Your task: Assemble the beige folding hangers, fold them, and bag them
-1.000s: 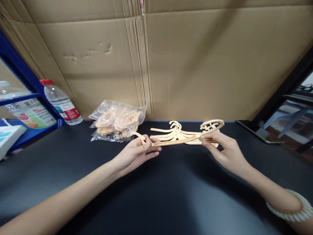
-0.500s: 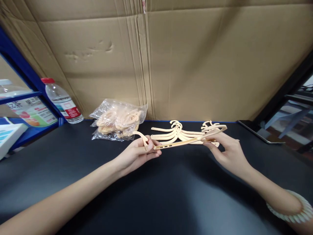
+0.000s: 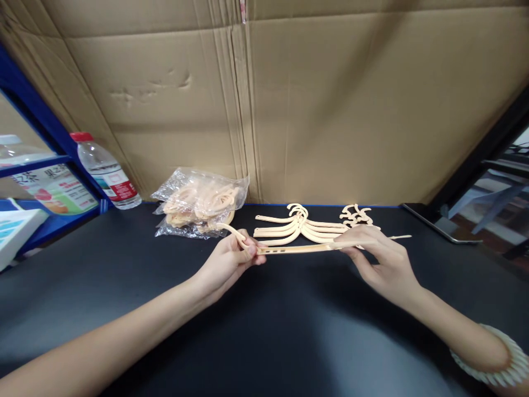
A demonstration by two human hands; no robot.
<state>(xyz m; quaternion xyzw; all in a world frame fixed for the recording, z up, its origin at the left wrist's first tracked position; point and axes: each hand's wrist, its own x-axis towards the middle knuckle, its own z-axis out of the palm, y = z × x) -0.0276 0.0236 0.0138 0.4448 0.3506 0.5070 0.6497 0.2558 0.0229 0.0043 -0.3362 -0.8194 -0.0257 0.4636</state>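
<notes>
Between my hands a beige plastic clothes hanger (image 3: 300, 250) is held level, edge toward me, with small slots near its left end. My left hand (image 3: 229, 259) is closed, pinching a curved beige hook (image 3: 231, 229) against that slotted end. Whether the two are joined is hidden by my fingers. My right hand (image 3: 382, 256) is closed around the hanger's other end, fingers over the top and thumb below. Just behind lie several beige hangers (image 3: 276, 231) in a row and, to their right, a group of small curved hook pieces (image 3: 354, 215), partly hidden by my right hand.
A clear plastic bag (image 3: 198, 201) of beige parts lies at the back left. Beside it stands a water bottle (image 3: 108, 173) with a red cap, near a blue shelf (image 3: 61, 160). Cardboard (image 3: 330, 99) walls off the back of the black table (image 3: 281, 331).
The hanger has been turned from a tilted position to nearly level and edge-on. My right hand has come slightly lower; the hook in my left hand points farther left.
</notes>
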